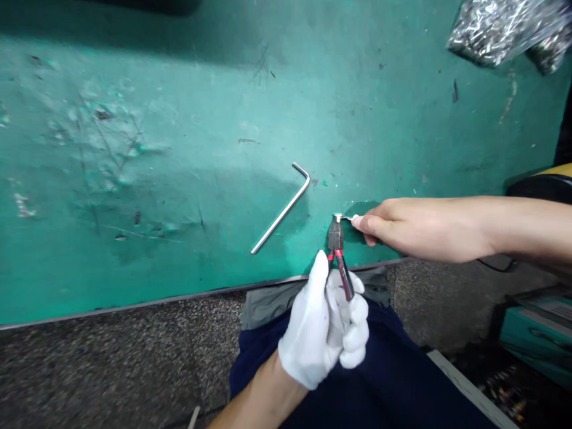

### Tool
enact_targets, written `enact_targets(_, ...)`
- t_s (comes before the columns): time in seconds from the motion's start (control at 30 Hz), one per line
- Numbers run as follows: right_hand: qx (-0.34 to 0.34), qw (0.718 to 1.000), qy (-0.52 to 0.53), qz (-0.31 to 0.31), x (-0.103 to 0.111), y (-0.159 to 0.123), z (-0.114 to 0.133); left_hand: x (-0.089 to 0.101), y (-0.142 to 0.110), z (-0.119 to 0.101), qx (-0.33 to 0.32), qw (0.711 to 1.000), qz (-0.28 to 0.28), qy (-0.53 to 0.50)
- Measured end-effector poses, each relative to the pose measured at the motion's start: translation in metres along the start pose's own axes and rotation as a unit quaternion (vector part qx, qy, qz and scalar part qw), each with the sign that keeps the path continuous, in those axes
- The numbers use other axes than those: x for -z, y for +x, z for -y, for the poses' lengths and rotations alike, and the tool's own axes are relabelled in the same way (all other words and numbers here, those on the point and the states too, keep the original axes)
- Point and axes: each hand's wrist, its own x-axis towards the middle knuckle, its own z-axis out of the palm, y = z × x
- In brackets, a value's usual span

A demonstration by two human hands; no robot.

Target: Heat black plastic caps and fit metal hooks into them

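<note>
A scuffed green worktop [134, 77] carries a silver L-shaped hex key [286, 205], lying near the hands. The white-gloved left hand [317, 322] grips red-and-black pliers [336, 238], their jaws together on a small silver metal piece [342, 218], which the bare right hand [424, 229] pinches. A crinkled clear bag of metal parts [500, 33] lies far right.

Pliers [336, 237] in gloved left hand [319, 319]

Workshop bench station: one scuffed, scratched green work mat [187, 101] with a steel hex key [280, 208], red-handled pliers [336, 238], a clear plastic bag of small metal parts [496, 33]; speckled floor [111, 369] below.
</note>
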Motion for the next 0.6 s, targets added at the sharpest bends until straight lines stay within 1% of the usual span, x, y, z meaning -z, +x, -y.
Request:
enact_targets(0.2, 0.022, 0.997, 0.074, -0.009, -0.005, -0.005, -0.003, 0.003, -0.003, -0.001, 0.019, 0.997, 0.057, -0.054)
enact_targets(0.3, 0.055, 0.987, 0.146, -0.032, -0.008, -0.009, -0.003, 0.003, -0.008, -0.003, 0.029, 0.993, 0.08, -0.085)
enact_targets(0.37, 0.06, 0.982, 0.178, -0.038, -0.009, -0.01, -0.004, 0.002, -0.011, -0.004, 0.033, 0.991, 0.086, -0.1)
enact_targets(0.5, 0.055, 0.984, 0.168, -0.024, -0.006, -0.007, -0.006, 0.001, -0.014, -0.006, 0.024, 0.986, 0.092, -0.135)
enact_targets(0.6, 0.042, 0.988, 0.149, -0.013, -0.003, -0.005, -0.007, 0.004, -0.014, -0.006, 0.036, 0.982, 0.108, -0.153)
